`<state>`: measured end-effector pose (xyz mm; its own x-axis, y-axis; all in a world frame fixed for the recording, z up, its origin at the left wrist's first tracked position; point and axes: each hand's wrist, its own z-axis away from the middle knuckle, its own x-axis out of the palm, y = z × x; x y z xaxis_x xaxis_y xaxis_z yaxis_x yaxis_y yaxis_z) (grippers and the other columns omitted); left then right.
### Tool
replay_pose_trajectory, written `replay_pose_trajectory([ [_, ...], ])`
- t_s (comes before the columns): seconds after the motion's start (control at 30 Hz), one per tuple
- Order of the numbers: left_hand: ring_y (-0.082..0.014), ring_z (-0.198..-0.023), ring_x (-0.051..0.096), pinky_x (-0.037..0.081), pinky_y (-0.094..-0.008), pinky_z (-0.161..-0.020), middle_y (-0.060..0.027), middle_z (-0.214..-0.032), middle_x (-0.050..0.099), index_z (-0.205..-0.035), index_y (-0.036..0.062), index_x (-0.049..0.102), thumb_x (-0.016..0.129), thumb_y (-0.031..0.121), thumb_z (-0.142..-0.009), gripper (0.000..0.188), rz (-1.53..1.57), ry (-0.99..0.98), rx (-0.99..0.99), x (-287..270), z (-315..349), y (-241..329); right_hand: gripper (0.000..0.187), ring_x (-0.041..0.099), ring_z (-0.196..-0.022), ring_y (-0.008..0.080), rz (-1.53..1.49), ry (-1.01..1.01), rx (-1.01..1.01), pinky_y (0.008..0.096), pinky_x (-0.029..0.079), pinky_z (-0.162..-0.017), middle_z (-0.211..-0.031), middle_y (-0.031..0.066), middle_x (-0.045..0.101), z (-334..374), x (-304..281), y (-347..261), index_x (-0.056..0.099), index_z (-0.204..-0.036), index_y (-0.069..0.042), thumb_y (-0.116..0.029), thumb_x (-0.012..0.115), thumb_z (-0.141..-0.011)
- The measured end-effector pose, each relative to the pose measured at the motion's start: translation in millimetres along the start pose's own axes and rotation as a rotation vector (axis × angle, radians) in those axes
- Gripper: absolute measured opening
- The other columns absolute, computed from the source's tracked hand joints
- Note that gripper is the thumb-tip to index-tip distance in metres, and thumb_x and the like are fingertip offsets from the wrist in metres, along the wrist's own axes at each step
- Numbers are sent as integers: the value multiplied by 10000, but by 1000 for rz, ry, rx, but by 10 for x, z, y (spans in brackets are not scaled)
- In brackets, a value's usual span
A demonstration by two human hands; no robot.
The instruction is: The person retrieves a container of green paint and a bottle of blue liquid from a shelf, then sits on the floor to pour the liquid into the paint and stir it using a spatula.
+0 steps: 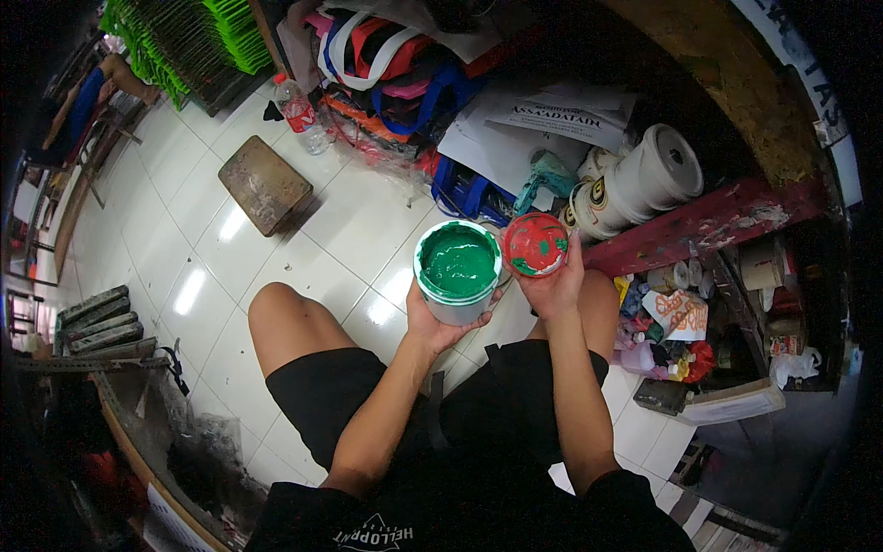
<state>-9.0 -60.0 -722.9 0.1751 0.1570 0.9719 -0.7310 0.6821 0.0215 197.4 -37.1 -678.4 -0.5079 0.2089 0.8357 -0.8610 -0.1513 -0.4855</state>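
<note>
Tub of green paint is sitting in our left hand, roughly mid-scene, held up over the gap between our knees with its mouth facing us. We've got the palm and fingers wrapped around the lower wall from the near side, so that hand is clamped on it. Paint's smeared all round the white rim, and the surface inside is glossy and uneven.

Just to the right, our right hand is gripping a round red lid by its edge, with blobs of green on the face turned toward us. Hands are near each other but apart, and the lid is right beside the tub's rim.

Around us: white tiled floor, and a worn brown stool off to the far left. Past that we can see a clear plastic bottle with a red cap and label, standing near a heap of colourful bags. Far right of the tub, there's a white plastic bucket tipped on its side by a paint-splotched red beam. Nearer on the right, we've got a jumble of small containers.
</note>
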Motion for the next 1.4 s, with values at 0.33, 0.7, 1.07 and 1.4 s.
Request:
replay_pose_trajectory([
  [0.33,-424,-1177,584,560,-488,-777,-270,-1404,512,-1468,116,461,311,667,-939,778,45,-99,-5,20,-3,36,771,447,-1328,511,-67,-61,-22,649,382,-1079,-1449,266,472,47,-65,-71,414,-1456,-52,-657,396,-978],
  [0.7,-442,-1237,564,528,-572,-963,-209,-1377,563,-1411,87,507,424,588,-937,695,-5,-52,167,15,-27,75,862,388,-1374,518,-36,-54,-88,627,405,-1077,-1517,315,363,614,399,-324,322,-1519,-35,-694,372,-966],
  [1.07,-403,-1192,531,540,-478,-754,-233,-1391,521,-1403,136,510,421,633,-916,701,-23,-148,25,-130,-26,142,767,359,-1406,491,-22,-32,-284,644,395,-1080,-1537,277,356,1218,365,-696,303,-1533,-45,-614,319,-1020],
  [1.4,-414,-1205,518,553,-511,-777,-225,-1412,502,-1392,166,533,457,631,-892,687,26,-53,-11,-169,-37,209,700,550,-1263,408,-2,395,-562,704,498,-894,-1441,159,529,1666,-79,-1134,457,-1442,-123,-651,319,-1004],
])
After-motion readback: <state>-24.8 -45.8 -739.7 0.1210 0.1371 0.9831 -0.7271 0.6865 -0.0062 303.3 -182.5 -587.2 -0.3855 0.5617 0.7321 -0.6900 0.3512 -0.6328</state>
